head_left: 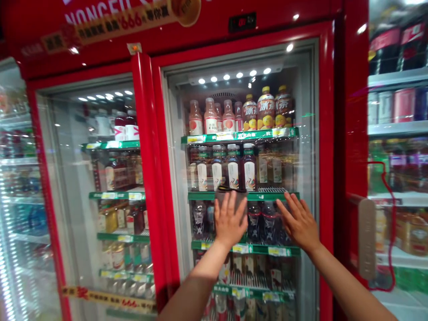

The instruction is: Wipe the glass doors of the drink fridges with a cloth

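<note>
Spread over a dark grey cloth (243,201), my left hand (230,219) holds it against the glass door (284,176) of a red drinks fridge. A black edge of the cloth shows above the fingertips; the palm covers the rest. To the right, my right hand (299,223) has its fingers stretched out and apart, with nothing in them. It is at the glass near the door's right frame; whether the fingertips touch cannot be told. Behind the glass stand dark bottles with white labels (217,171), just above the left hand.
A red post (147,178) divides this door from another glass door on the left. A beige handle (367,238) is to the right of my right hand. Shelves of cans and bottles (413,102) fill the far right. Ice tea bottles (266,109) occupy the fridge's top shelf.
</note>
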### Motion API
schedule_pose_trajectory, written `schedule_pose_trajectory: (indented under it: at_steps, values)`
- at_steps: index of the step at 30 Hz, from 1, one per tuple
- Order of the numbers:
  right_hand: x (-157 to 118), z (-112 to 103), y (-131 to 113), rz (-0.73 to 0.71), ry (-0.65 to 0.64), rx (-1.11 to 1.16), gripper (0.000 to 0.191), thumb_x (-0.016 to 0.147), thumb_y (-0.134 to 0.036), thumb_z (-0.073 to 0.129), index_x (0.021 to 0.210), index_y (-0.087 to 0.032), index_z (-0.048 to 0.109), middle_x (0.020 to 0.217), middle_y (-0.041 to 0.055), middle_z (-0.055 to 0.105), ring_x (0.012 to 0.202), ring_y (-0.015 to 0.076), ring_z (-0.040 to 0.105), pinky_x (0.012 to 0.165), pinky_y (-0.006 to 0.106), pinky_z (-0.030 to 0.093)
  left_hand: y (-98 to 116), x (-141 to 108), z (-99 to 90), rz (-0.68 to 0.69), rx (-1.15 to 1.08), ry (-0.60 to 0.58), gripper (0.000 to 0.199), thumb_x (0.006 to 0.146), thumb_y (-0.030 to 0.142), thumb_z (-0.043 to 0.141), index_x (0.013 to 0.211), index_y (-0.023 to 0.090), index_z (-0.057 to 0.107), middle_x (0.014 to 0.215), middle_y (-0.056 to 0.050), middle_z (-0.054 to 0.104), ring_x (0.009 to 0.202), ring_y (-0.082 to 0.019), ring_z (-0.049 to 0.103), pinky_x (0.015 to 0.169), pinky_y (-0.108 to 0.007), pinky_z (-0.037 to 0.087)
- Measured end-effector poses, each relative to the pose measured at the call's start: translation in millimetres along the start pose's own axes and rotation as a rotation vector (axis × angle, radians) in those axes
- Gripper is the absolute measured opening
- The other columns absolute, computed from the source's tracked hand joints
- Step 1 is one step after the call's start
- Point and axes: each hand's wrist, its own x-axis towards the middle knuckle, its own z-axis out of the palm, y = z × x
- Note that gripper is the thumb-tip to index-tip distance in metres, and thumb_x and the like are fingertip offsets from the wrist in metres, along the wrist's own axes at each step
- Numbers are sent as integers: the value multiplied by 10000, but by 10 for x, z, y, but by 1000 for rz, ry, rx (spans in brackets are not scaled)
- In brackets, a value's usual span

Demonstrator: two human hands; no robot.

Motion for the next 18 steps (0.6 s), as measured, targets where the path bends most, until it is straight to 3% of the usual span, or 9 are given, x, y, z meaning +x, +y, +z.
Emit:
schedule_pose_trajectory:
  at_steps: [2, 4, 7, 9, 11, 14, 16, 18]
  values:
    - [-6, -8, 1, -7, 0, -9, 734, 941, -174, 551, 1599, -327, 266, 1646, 112, 288, 1461, 311, 395, 1186, 551, 353, 8, 13, -3, 209, -40, -62, 603, 905, 417, 609, 1488, 364, 462, 1601, -42, 423, 1536, -235, 268, 1275, -530, 113]
    - [-12, -13, 4, -19, 4, -17, 755, 945, -175, 549, 1611, -326, 226, 1647, 118, 277, 1462, 321, 391, 1179, 552, 361, -122, 160, -37, 234, -38, -94, 578, 913, 412, 603, 1476, 386, 472, 1607, -24, 414, 1527, -225, 291, 1273, -524, 135]
    - [-26, -9, -1, -18, 10, -21, 776, 943, -173, 550, 1616, -338, 200, 1647, 110, 269, 1457, 327, 395, 1177, 551, 365, -459, 305, -143, -35, 31, -78, 588, 923, 368, 595, 1494, 360, 453, 1651, -47, 327, 1537, -259, 264, 1255, -559, 190]
    - [-40, -2, -11, -2, 15, -16, 788, 937, -175, 555, 1614, -358, 195, 1648, 94, 268, 1452, 327, 402, 1182, 552, 359, -634, 192, -214, -269, 86, -32, 610, 935, 311, 567, 1525, 303, 413, 1678, -88, 248, 1548, -299, 226, 1232, -604, 224]
    - [-58, 7, -21, 7, 21, -15, 799, 934, -180, 557, 1613, -375, 184, 1651, 79, 265, 1453, 328, 399, 1186, 555, 352, -705, -42, -254, -382, 119, -5, 648, 937, 267, 548, 1556, 251, 358, 1688, -133, 191, 1552, -333, 195, 1208, -637, 253]
    - [-86, 15, -21, 4, 23, -24, 801, 938, -190, 554, 1615, -380, 169, 1655, 73, 255, 1461, 330, 384, 1188, 552, 350, -713, -281, -256, -245, 120, -78, 714, 909, 277, 600, 1569, 282, 327, 1679, -127, 230, 1554, -321, 193, 1217, -624, 250]
    - [-105, 17, -11, 0, 17, -29, 799, 942, -195, 553, 1617, -374, 165, 1659, 75, 245, 1462, 333, 381, 1190, 542, 351, -769, -232, -257, -101, 114, -142, 715, 898, 308, 629, 1556, 327, 349, 1666, -97, 281, 1552, -293, 215, 1239, -596, 221]
    - [-120, 16, 1, -1, 10, -39, 797, 943, -197, 556, 1618, -367, 167, 1660, 81, 243, 1457, 339, 391, 1190, 539, 351, -895, -92, -280, -50, 117, -172, 684, 907, 320, 622, 1543, 349, 370, 1663, -78, 294, 1551, -275, 220, 1251, -579, 197]
